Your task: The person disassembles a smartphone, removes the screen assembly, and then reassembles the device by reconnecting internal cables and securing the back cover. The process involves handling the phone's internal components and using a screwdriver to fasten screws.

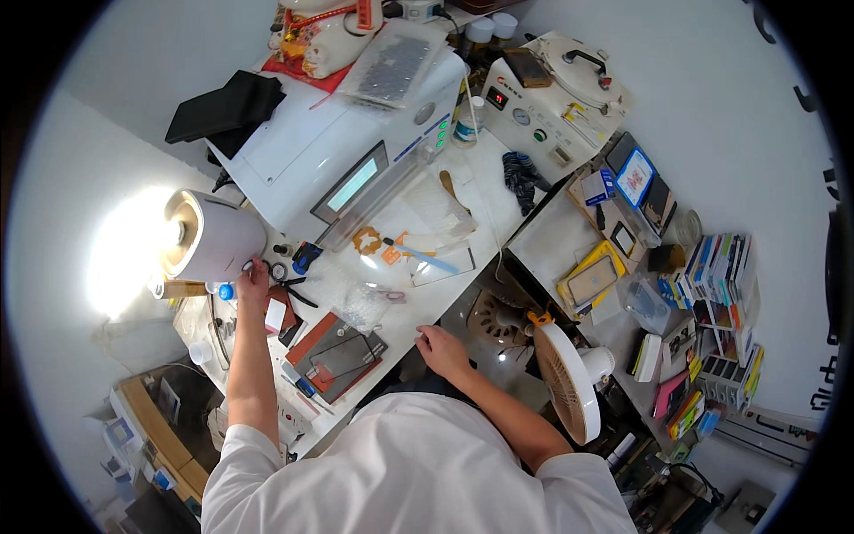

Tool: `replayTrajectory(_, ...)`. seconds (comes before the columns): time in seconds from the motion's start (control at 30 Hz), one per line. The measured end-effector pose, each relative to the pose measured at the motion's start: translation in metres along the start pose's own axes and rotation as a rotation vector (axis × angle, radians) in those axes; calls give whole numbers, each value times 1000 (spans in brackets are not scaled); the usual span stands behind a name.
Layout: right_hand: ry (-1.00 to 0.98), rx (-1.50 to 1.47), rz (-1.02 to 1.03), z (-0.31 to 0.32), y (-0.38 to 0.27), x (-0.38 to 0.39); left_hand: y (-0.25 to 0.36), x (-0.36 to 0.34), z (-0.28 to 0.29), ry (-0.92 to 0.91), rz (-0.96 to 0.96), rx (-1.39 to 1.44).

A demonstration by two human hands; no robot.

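At the left of the desk, my left hand (253,280) has its fingers closed at the lower front of a white cylindrical device (218,231), beside small black rolls and black-handled pliers (298,294); what they grip is too small to tell. A bright light glows behind that device. My right hand (440,351) rests in the air or on the desk's front edge, I cannot tell which, its fingers loosely bent and apart with nothing visible in them. Between my hands lie a reddish mat (301,356) with dark-framed panes on it and crumpled clear plastic (360,307).
A white machine with a screen (289,169) stands at the back, beside a boxy machine with gauge (534,120). A white fan (565,383) is close to my right arm. Stacked boxes (721,267) and a tablet (636,173) sit on the right-hand surface (543,245).
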State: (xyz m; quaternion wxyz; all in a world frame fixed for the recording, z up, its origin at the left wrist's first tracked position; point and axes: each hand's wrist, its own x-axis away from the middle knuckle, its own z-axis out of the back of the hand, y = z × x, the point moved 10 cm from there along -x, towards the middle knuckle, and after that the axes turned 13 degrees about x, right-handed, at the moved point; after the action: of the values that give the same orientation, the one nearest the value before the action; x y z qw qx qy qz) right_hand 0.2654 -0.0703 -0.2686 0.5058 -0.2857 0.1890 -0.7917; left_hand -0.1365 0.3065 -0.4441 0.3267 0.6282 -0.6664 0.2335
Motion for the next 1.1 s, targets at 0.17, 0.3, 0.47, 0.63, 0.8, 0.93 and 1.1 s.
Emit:
replayTrajectory(0.17, 11, 13, -2, 6, 10, 2, -6, 16, -12, -8, -18, -152)
replayTrajectory(0.3, -23, 46, 1, 10, 15, 10, 8, 27, -3, 54, -129, -250)
replayTrajectory(0.47, -141, 120, 18, -8, 17, 15, -42, 73, 25, 10, -25, -387)
replayTrajectory(0.63, -201, 50, -146, -28, 48, 52, -161, 238, 47, -342, -6, -1133)
replayTrajectory(0.8, -70, 119, -340, -70, 93, 125, -206, 351, 137, -628, 298, -1545)
replayTrajectory(0.93, -86, 186, -320, -109, 91, 168, -184, 394, 184, -636, 529, -1831)
replayTrajectory(1.1, -91, 215, -269, -121, 74, 185, -154, 408, 205, -620, 585, -1976)
